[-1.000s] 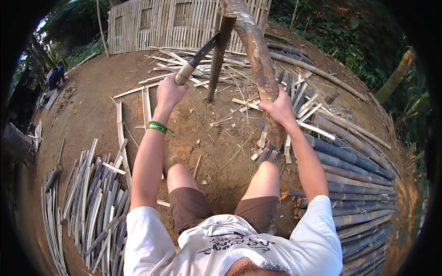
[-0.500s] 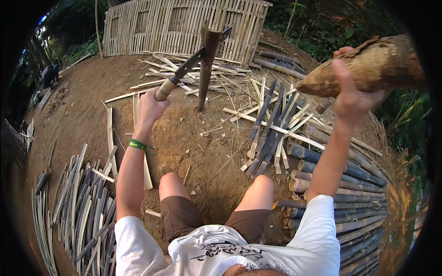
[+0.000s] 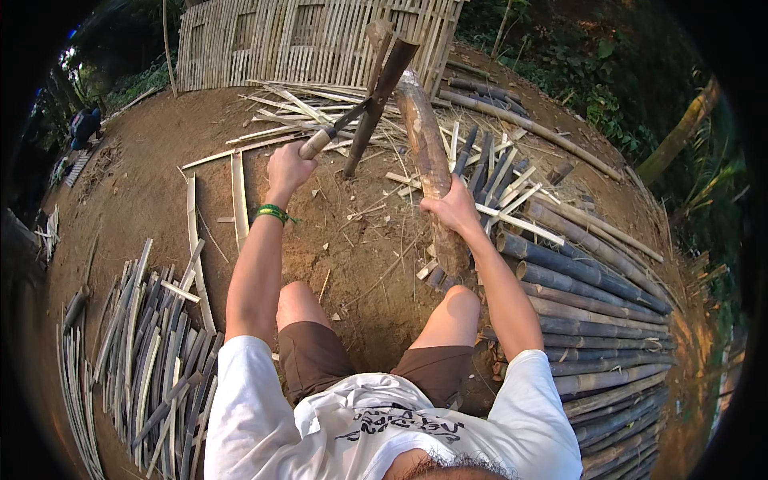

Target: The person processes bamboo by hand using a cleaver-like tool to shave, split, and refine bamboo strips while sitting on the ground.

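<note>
My left hand (image 3: 290, 170) is closed round the wooden handle of a machete (image 3: 318, 143). Its dark blade runs into a length of bamboo (image 3: 378, 100) that stands on the dirt and leans a little to the right. Above the blade the bamboo's top is split into two parts. My right hand (image 3: 456, 210) grips a thick, rough log (image 3: 424, 140) near its lower end. The log slants up past the right side of the bamboo, and its far end shows behind the split top. Whether the log touches the blade is hidden.
Split bamboo strips (image 3: 152, 360) lie piled at left, and pale strips (image 3: 296, 108) lie farther ahead. Bamboo poles (image 3: 600, 328) are stacked at right, near shorter split pieces (image 3: 488, 172). A slatted bamboo panel (image 3: 272, 48) stands at the back. A person (image 3: 84, 128) is far left.
My right hand has swung the log from the upper right down and left to the bamboo. The machete's blade sits lower, the split has spread, and the bamboo's top leans farther right.
</note>
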Motion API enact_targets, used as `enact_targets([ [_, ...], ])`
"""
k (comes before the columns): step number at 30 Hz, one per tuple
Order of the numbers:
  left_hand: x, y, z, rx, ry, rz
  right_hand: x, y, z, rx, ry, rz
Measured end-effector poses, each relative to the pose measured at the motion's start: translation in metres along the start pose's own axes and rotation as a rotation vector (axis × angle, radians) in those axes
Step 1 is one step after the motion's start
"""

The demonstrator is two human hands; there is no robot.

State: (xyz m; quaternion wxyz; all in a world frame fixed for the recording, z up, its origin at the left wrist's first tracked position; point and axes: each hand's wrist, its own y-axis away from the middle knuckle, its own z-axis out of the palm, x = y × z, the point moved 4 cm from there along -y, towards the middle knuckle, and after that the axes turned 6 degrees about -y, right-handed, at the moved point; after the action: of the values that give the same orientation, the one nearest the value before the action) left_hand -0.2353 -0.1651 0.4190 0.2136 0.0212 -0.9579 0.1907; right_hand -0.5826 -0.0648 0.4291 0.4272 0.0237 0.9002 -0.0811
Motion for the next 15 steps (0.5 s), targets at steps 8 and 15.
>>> enact_targets([
  [8,-0.019,-0.013,-0.059,-0.113,-0.010,0.150,0.014,0.054,-0.015,-0.144,-0.415,-0.082],
  [15,-0.033,-0.033,-0.053,-0.204,-0.043,0.150,-0.076,0.069,-0.077,0.189,-0.687,-0.384],
])
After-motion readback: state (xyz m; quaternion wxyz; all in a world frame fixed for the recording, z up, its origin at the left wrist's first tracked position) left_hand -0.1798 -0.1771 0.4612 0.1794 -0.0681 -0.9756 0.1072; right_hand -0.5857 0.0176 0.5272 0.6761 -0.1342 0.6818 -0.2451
